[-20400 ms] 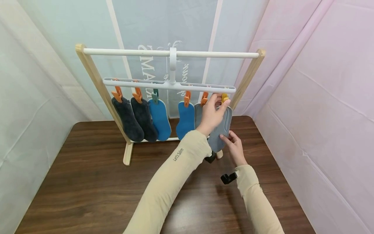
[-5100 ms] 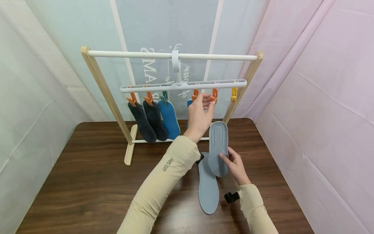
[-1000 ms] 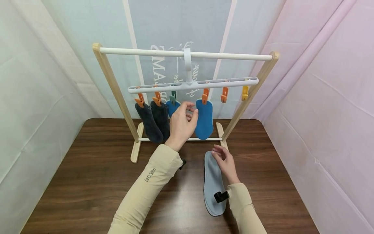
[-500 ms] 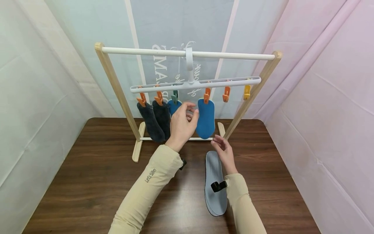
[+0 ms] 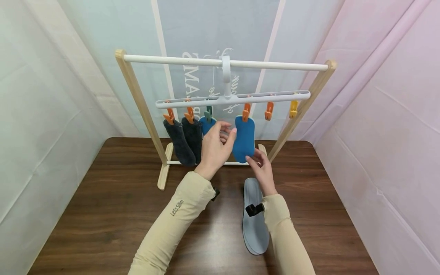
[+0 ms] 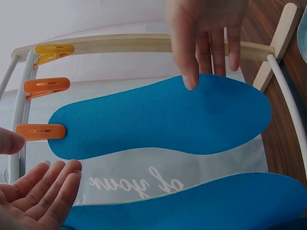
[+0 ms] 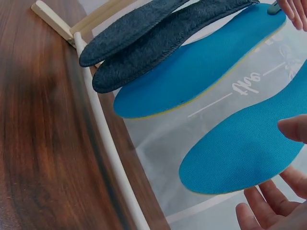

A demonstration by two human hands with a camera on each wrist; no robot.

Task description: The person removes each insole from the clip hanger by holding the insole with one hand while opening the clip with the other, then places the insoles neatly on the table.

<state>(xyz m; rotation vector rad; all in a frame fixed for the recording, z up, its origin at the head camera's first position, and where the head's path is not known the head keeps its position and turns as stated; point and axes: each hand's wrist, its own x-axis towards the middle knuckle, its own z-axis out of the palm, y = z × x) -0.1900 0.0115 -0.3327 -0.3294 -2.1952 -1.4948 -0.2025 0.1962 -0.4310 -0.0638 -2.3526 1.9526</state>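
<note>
In the head view, a blue insole [image 5: 244,139] hangs from an orange clip [image 5: 246,112] on the pale hanger [image 5: 233,99]. My right hand [image 5: 262,170] holds this insole's lower edge, thumb on the front and fingers behind. My left hand [image 5: 215,147] hovers left of the insole with nothing in its grasp; in the left wrist view its thumb and fingers [image 6: 45,194] lie apart, close to the orange clip. A second blue insole [image 5: 205,124] hangs from a green clip, partly behind my left hand. Beneath my right wrist, grey insoles [image 5: 252,225] lie stacked on the table.
Two dark fuzzy insoles [image 5: 178,143] hang from orange clips at the hanger's left. An orange clip [image 5: 269,110] and a yellow clip [image 5: 293,109] hang at the right, holding nothing. The wooden rack [image 5: 141,103] stands on the brown table [image 5: 103,214].
The grey insoles have gone from the right clips to the table. My left hand has left the clips and hovers left of the blue insole. My right hand has risen to that insole's edge.
</note>
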